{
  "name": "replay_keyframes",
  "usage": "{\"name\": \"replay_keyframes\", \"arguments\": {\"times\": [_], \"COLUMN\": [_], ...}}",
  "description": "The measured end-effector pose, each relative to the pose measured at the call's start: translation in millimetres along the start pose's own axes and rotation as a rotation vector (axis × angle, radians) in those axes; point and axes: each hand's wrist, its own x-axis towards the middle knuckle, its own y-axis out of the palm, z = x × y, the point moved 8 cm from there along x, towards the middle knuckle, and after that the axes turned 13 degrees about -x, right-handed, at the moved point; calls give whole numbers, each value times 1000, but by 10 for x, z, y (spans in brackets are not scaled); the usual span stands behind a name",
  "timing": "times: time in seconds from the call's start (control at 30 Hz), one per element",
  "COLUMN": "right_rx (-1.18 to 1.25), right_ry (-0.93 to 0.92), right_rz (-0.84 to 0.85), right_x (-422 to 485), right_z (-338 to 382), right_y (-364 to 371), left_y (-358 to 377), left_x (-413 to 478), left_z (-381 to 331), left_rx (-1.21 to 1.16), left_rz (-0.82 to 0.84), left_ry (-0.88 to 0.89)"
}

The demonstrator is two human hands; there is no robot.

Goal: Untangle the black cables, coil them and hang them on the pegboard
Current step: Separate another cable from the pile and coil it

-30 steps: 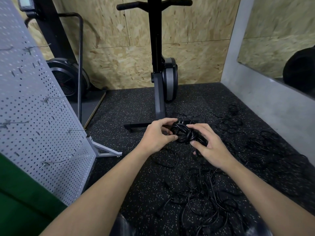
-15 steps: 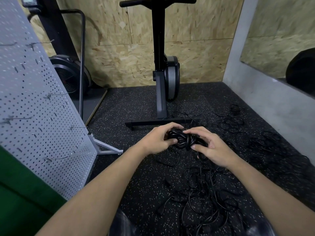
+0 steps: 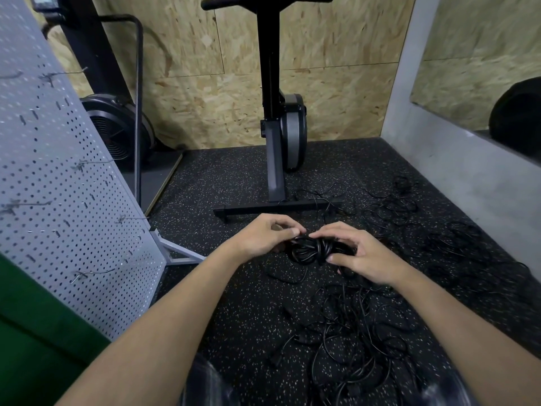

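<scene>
Underfoot, a black rubber floor (image 3: 234, 186) flecked with pale specks. At the back, a chipboard wall (image 3: 205, 83); to the right, a grey wall (image 3: 468, 177). Against the chipboard, a black exercise machine (image 3: 272, 112) standing upright on a crossbar foot, and left of it a fan-wheel machine (image 3: 117, 130), partly hidden. On the left, a white pegboard (image 3: 58, 186) running at an angle into the room, propped on a grey frame and studded with wire hooks (image 3: 87, 272). Below the board, in the near left corner, something green (image 3: 35, 332), too blurred to name.

Loose cables (image 3: 351, 332) sprawled in a black tangle on the floor near the knees. A further tangle (image 3: 392, 206) spread toward the grey wall, beside the machine's foot.

Both bare forearms reaching forward, meeting at centre just in front of the crossbar. Between them, held above the floor, a coiled bundle (image 3: 313, 249) of black cable.

Left hand (image 3: 263, 235): palm down, fingers curled, grip narrow, thumb and fingertips pinching the bundle's upper left edge.

Right hand (image 3: 360, 253): fingers arched over the top of the bundle, thumb pressed to its near side, grip closed round the coil's right part.
</scene>
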Motion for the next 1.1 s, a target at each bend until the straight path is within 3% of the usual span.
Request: {"name": "replay_keyframes", "arguments": {"times": [0.23, 0.4, 0.63, 0.73, 0.9, 1.1], "right_rx": [-65, -126, -275, -304, -327, -303], "right_ry": [80, 225, 278, 285, 256, 237], "right_rz": [45, -47, -202, -184, -130, -96], "right_x": [10, 33, 49, 36, 18, 70], "right_z": [-78, -258, -282, -367, -429, -293], "right_y": [38, -14, -168, -107, -111, 28], "left_y": [12, -111, -450, -420, -394, -386], "left_x": [55, 78, 56, -33, -102, -89], "left_z": [164, 193, 213, 258, 366, 235], "left_rx": [-146, -188, -647, -699, -520, 257], "left_rz": [-30, -235, -539, -474, -351, -289], "left_ry": [-93, -168, -109, -176, -265, -77]}}
